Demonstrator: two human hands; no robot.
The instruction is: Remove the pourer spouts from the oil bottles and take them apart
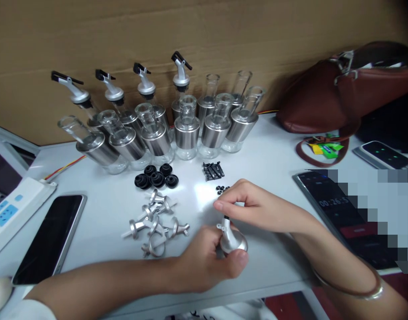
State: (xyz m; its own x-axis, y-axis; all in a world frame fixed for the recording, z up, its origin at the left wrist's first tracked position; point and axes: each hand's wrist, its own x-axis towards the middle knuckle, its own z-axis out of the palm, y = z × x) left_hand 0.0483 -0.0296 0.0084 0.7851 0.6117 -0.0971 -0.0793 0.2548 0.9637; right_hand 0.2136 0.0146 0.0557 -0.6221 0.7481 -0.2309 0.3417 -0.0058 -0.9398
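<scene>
My left hand [217, 258] grips a silver pourer spout [233, 241] near the table's front edge, its narrow neck pointing up. A small black piece [227, 217] sits at the neck's tip. Just above it, my right hand [244, 202] is closed with fingers bent; whatever the fingertips pinch is hidden. Small black rings [220, 190] lie behind the right fingers, partly covered by them. Farther back is a pile of black levers [213, 170]. Left of my hands lie several loose silver spouts [157, 224] and, behind them, black rubber stoppers [157, 178].
Steel-banded glass bottles [187, 133] stand in two rows along the cardboard wall; several back ones carry pourers [146, 83]. At left lie a phone [50, 240] and a power strip [10, 209]. At right are a brown bag [317, 98] and a phone showing a timer [333, 209].
</scene>
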